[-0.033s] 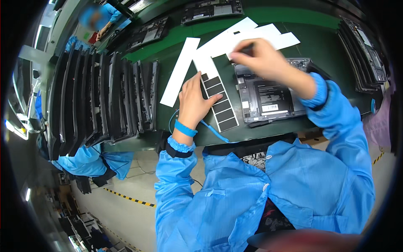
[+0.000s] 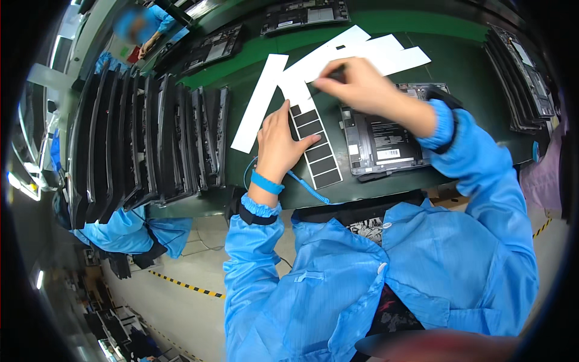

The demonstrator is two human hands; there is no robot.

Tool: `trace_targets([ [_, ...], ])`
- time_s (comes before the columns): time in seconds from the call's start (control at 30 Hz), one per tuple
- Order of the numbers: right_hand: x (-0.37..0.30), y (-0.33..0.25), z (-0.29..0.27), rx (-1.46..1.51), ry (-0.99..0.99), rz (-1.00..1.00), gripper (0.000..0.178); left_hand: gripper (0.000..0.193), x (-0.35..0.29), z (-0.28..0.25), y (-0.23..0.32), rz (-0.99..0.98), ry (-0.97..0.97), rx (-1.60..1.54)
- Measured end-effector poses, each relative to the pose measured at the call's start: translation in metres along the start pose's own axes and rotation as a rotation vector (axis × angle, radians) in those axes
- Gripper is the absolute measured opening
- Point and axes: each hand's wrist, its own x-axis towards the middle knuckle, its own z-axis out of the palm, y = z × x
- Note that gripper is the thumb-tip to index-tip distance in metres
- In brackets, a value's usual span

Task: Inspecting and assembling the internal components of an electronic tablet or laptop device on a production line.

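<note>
My left hand [image 2: 280, 145] lies flat, fingers spread, on a white backing strip [image 2: 316, 148] that carries several black rectangular stickers. A blue wrist strap [image 2: 265, 182] with a coiled blue cord [image 2: 307, 188] is on that wrist. My right hand [image 2: 356, 84] hovers over the strip's upper end, fingers pinched on a small thin dark piece [image 2: 330, 77]; I cannot tell whether it is a tool or a sticker. An open dark device [image 2: 386, 142] with its battery showing lies on the green table [image 2: 470, 78] under my right forearm.
Bare white backing strips [image 2: 374, 51] [image 2: 259, 102] fan out beyond my hands. Dark device shells stand upright in a rack [image 2: 151, 139] at left, and more lean at right [image 2: 525, 78]. Opened devices [image 2: 304, 15] lie at the far side. Another person [image 2: 136, 30] works at top left.
</note>
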Motion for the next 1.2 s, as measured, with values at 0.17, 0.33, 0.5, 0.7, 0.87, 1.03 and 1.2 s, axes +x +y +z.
trace_targets([
  [0.17,0.029,0.025,0.047,-0.127,0.044,-0.014,0.027,0.084,0.000,0.003,0.003,0.094,-0.004,0.122],
  [0.33,0.025,0.027,0.053,-0.192,0.130,-0.004,0.028,0.089,0.000,0.005,-0.003,0.069,0.005,0.045],
  [0.5,0.022,0.021,0.054,-0.196,0.153,0.055,0.028,0.086,-0.002,0.003,0.002,0.027,-0.058,0.046],
  [0.7,0.024,0.024,0.054,-0.186,0.175,0.086,0.027,0.088,-0.002,0.006,0.001,0.024,-0.033,0.045],
  [0.87,0.024,0.026,0.054,-0.188,0.163,0.045,0.027,0.086,-0.001,0.005,0.003,0.080,0.004,0.081],
  [1.03,0.018,0.020,0.052,-0.082,0.169,0.035,0.019,0.093,-0.004,0.007,0.004,0.074,-0.015,0.154],
  [1.2,0.017,0.028,0.040,0.150,0.198,0.058,0.022,0.104,-0.001,0.004,0.011,0.076,-0.015,0.213],
])
